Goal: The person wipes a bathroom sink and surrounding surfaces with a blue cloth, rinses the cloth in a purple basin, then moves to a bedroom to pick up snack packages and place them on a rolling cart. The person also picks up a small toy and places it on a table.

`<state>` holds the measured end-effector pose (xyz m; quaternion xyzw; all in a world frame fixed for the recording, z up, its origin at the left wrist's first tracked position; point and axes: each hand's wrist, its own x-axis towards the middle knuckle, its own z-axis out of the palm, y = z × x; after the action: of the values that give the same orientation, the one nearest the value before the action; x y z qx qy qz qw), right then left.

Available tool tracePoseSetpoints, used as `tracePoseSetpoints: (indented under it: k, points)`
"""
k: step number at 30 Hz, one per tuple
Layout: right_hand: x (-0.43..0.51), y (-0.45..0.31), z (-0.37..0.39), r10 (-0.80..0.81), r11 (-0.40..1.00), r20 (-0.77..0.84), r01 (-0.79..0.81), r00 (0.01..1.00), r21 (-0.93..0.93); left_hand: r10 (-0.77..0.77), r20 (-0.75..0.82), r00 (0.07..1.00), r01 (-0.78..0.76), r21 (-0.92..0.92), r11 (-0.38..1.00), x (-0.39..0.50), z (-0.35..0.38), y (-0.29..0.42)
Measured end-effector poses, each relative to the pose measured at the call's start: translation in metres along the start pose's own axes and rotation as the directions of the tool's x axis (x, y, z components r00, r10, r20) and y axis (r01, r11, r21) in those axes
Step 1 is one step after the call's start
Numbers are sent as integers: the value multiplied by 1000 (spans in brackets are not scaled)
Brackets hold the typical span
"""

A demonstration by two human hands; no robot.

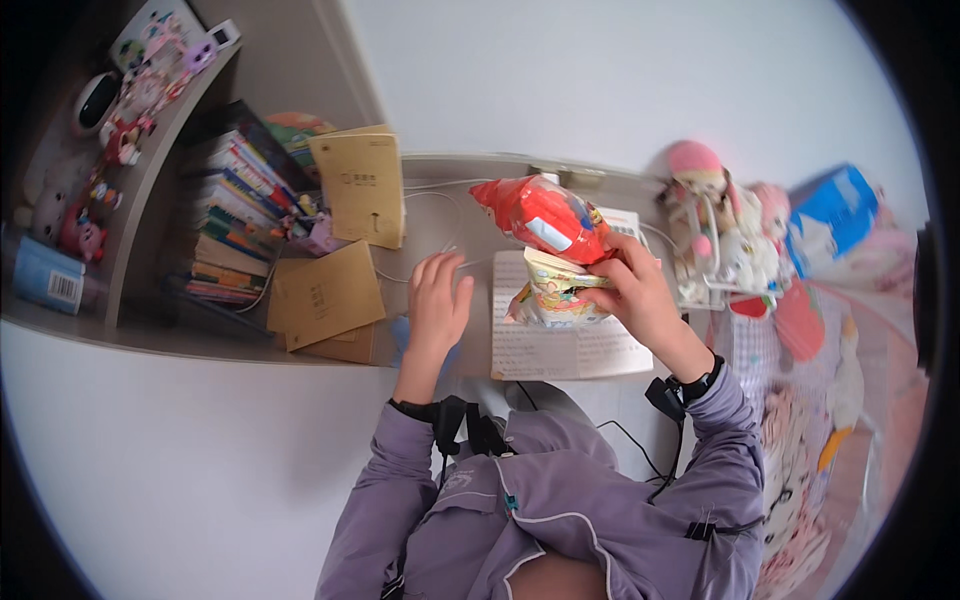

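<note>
My right hand (637,292) pinches two packets together above the desk. One is a shiny red plastic packet (551,223) with a white patch. Below it hangs a pale yellow printed packet (562,298), smaller and covered in cartoon pictures. Under them lies an open notebook (540,352) with lines of writing, partly hidden by the packets. My left hand (437,304) is raised over the desk with its fingers apart and nothing in it. Beside its wrist shows a blue item (401,337), mostly hidden by the forearm.
Brown-covered notebooks (330,296) lie left of my left hand; another brown notebook (360,187) leans behind. A row of books (232,217) fills the shelf. Thin white cables (442,196) cross the desk. Plush toys (697,180) and a blue bag (832,217) are at right.
</note>
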<state>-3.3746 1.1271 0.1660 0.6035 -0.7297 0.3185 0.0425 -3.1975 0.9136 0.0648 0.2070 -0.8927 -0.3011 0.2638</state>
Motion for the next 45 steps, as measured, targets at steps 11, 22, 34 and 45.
tracePoseSetpoints:
  k: [11,22,34,45]
  points:
    - [-97,-27,-2,-149,945,179,87,972,314,-166,93,982,186,-281,942,-186,36,91]
    - [-189,-83,30,-635,558,278,179,720,811,-740,-171,650,644,-393,656,-359,61,274]
    - [-259,-271,85,-825,498,371,238,426,834,-583,-810,-57,875,-322,361,-631,65,432]
    - [-474,-568,108,-927,-333,-289,166,-240,928,-484,-867,-114,958,-226,179,-834,55,517]
